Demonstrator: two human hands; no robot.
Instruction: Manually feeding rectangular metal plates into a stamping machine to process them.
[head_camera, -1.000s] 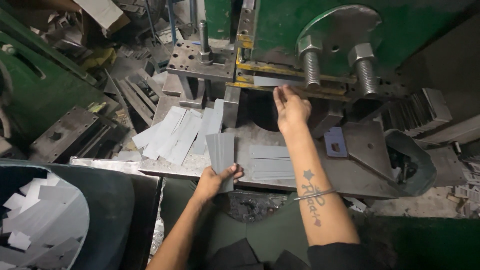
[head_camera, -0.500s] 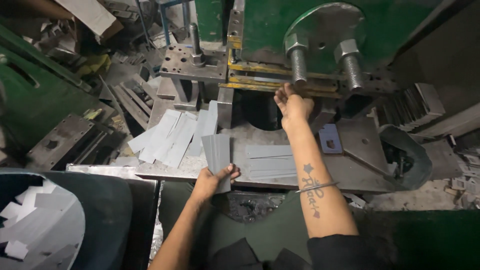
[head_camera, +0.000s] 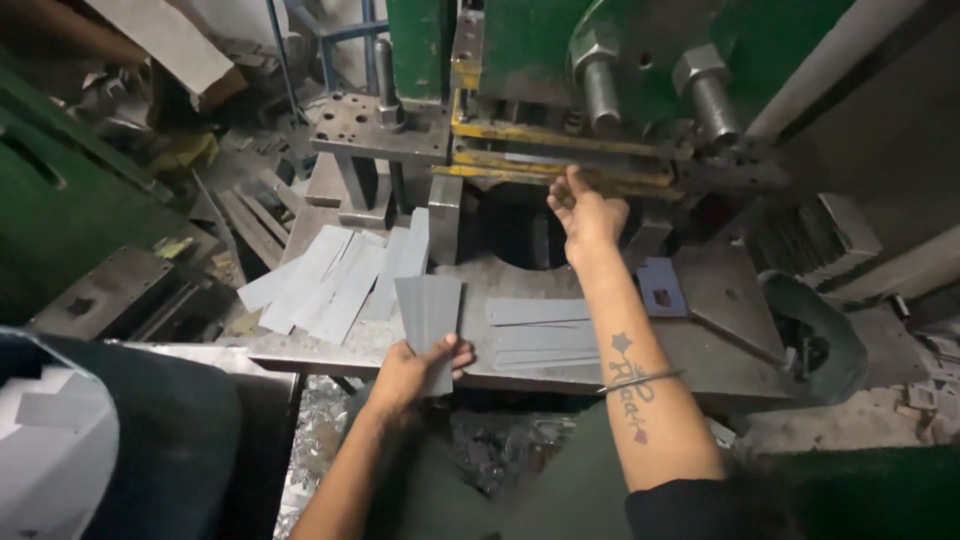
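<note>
Two bare hands are at work over a grey steel press table (head_camera: 720, 300) scattered with cut sheet metal. The left hand (head_camera: 412, 372) is at the near edge of the table, its fingers and thumb clasped around the lower end of a stack of flat grey rectangular metal strips (head_camera: 428, 312), which lies on the table and points away from the person. The right hand (head_camera: 585, 212) reaches to the far side of the table, up against the yellow-painted die slot (head_camera: 520, 150) of the green press; its fingers are curled at the slot, and whether they pinch anything cannot be made out. A thin metal bangle (head_camera: 640, 380) sits on the right forearm. Just right of the held stack, several more grey strips (head_camera: 545, 332) lie flat near the table's front edge. Towards the left edge a fan of pale grey sheet-metal blanks (head_camera: 330, 280) lies overlapping.
</note>
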